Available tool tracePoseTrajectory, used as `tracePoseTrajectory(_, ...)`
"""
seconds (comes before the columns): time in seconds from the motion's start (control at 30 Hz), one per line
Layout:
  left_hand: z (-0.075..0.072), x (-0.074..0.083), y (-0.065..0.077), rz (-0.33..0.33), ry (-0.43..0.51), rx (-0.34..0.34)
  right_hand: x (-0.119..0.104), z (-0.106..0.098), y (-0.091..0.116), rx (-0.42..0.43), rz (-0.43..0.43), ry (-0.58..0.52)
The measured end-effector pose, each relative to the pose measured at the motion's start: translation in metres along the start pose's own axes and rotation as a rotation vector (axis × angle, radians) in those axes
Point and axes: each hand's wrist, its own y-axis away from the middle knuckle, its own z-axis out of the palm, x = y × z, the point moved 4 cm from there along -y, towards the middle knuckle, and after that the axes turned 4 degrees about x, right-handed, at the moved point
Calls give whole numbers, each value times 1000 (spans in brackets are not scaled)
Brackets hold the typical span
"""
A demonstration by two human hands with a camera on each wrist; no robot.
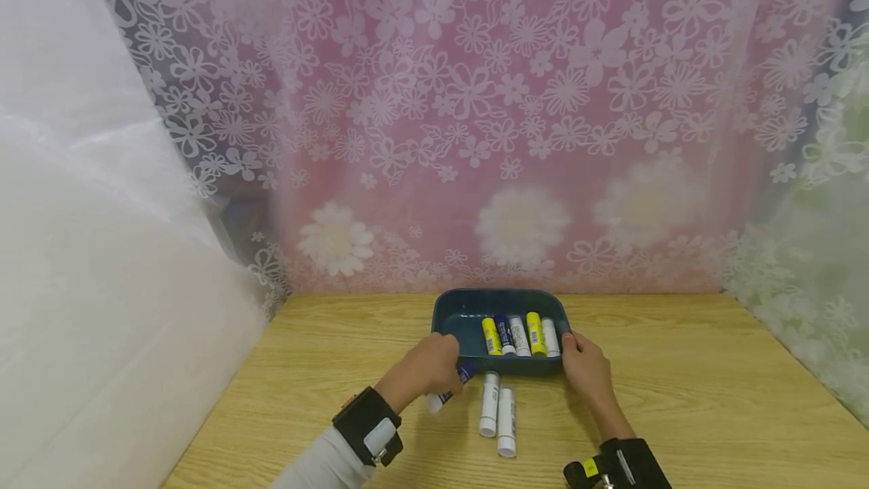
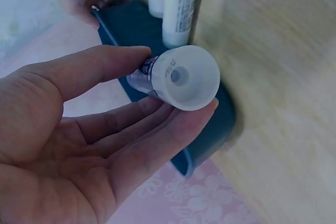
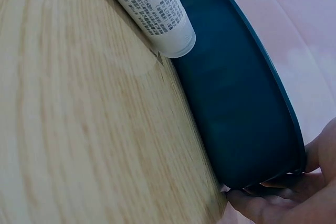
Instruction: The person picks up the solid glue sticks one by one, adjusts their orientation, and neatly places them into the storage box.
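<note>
My left hand (image 1: pixel 426 363) pinches a dark blue and white glue stick (image 1: pixel 465 373) between thumb and fingers at the front left of a dark teal tray (image 1: pixel 489 365). In the left wrist view, the stick's white hollow base (image 2: pixel 202 90) faces the camera. My right hand (image 1: pixel 587 364) grips the tray's right front corner, thumb at the rim. Inside the tray, several glue sticks lean in a row toward the right: a yellow one (image 1: pixel 492 336), a blue one (image 1: pixel 504 333), a white one (image 1: pixel 519 335), then another yellow one (image 1: pixel 535 334) and another white one (image 1: pixel 551 338).
Two white glue sticks lie side by side on the wooden table (image 1: pixel 679 398) in front of the tray, one nearer the tray (image 1: pixel 489 406) and one nearer me (image 1: pixel 506 422). A pink flowered curtain (image 1: pixel 434 134) hangs behind the table's back edge. White sheeting (image 1: pixel 102 285) hangs along the left.
</note>
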Motion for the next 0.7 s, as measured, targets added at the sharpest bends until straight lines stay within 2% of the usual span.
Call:
tracePoseTrajectory(0.2,-15,5,-4,0,-4,-26,1,1,-1,-2,2,9)
tracePoseTrajectory(0.47,-30,8,-18,37,-21,0,0,2,-1,-11,4,8)
tracePoseTrajectory(0.7,-36,12,-34,47,46,1,2,2,-1,-4,-5,3)
